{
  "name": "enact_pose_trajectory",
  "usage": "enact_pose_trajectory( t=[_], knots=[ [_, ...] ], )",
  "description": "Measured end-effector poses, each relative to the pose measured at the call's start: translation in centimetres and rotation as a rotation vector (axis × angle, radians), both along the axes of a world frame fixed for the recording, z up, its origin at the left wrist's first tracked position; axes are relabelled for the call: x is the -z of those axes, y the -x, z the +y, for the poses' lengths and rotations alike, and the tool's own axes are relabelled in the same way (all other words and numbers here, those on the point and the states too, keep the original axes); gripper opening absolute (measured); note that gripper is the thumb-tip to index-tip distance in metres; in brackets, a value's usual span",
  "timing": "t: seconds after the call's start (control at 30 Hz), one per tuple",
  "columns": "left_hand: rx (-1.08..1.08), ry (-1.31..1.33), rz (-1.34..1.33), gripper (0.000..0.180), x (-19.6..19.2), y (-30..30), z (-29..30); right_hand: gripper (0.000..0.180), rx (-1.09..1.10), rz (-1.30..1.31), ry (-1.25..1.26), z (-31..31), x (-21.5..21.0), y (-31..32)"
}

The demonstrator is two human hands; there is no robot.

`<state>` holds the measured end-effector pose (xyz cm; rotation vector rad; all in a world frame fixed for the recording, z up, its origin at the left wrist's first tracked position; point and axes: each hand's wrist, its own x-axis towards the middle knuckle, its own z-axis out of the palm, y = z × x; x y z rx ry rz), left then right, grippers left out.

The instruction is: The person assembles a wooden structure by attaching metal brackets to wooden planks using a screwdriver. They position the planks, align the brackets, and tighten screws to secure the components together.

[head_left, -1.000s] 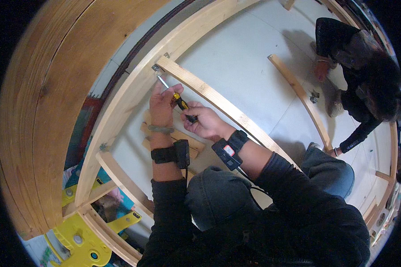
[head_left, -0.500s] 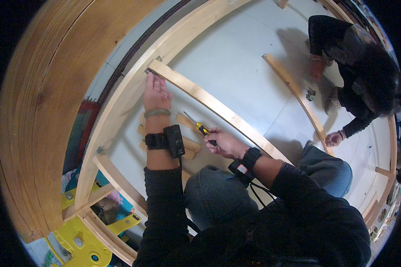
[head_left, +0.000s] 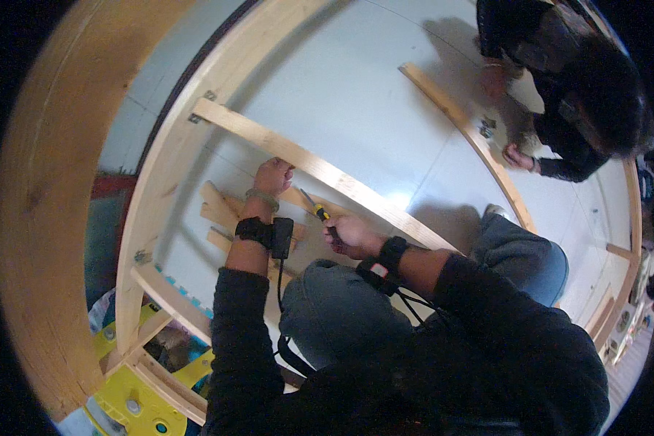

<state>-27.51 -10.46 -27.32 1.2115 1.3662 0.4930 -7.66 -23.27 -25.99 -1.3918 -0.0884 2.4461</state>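
My right hand [head_left: 349, 237] is closed around the black end of a yellow-and-black screwdriver [head_left: 320, 211], its shaft pointing up and left. Beside the near edge of a wooden slat [head_left: 334, 179] is my left hand [head_left: 274, 176], fingers curled in; whether anything is inside them is hidden. At its far left end the slat meets a curved-looking side rail [head_left: 168, 145] of a wooden frame. Small metal corner brackets [head_left: 195, 118] sit at that joint, on both sides of the slat.
Loose wood pieces [head_left: 221, 203] lie on the floor left of my knee. Another person [head_left: 596, 94] crouches at the upper right by a loose slat [head_left: 458, 120] and small metal brackets [head_left: 487, 128]. A brown wooden panel [head_left: 65, 182] rises at left; yellow plastic parts [head_left: 134, 396] lie lower left.
My left hand has left the bracket joint and come back toward me along the slat, its fingers now curled. The screwdriver stays in my right hand. The other person's near hand has left the loose slat's end.
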Motion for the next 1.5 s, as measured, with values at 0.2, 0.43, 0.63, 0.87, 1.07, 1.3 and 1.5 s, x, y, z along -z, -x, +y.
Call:
enact_pose_trajectory(
  t=[0.2,0.43,0.63,0.87,1.07,1.3,1.5],
  knots=[
    [-0.245,0.011,-0.473,0.027,2.9,-3.9,0.7,0.013,0.093,-0.18,0.045,-0.4,1.2,0.0],
    [-0.077,-0.271,-0.077,0.035,-2.7,3.9,-0.7,0.013,-0.077,-0.167,-0.188,1.6,-3.2,1.2],
    [-0.524,-0.349,-0.194,0.034,-11.3,5.6,-5.3,0.019,0.142,0.129,-0.611,4.2,-11.8,5.5],
    [-0.545,-0.348,-0.433,0.03,-15.8,2.4,-3.2,0.017,0.144,-0.01,-0.659,7.6,-15.7,8.5],
    [-0.618,-0.309,-0.463,0.029,-15.4,2.0,-2.1,0.017,0.195,0.002,-0.588,8.4,-15.6,9.0],
    [-0.564,-0.328,-0.428,0.031,-14.5,2.6,-1.8,0.017,0.228,0.06,-0.56,8.8,-15.2,9.2],
    [-0.567,-0.36,-0.422,0.032,-14.4,2.5,-1.8,0.017,0.244,0.116,-0.538,8.8,-15.2,9.2]
  ],
)
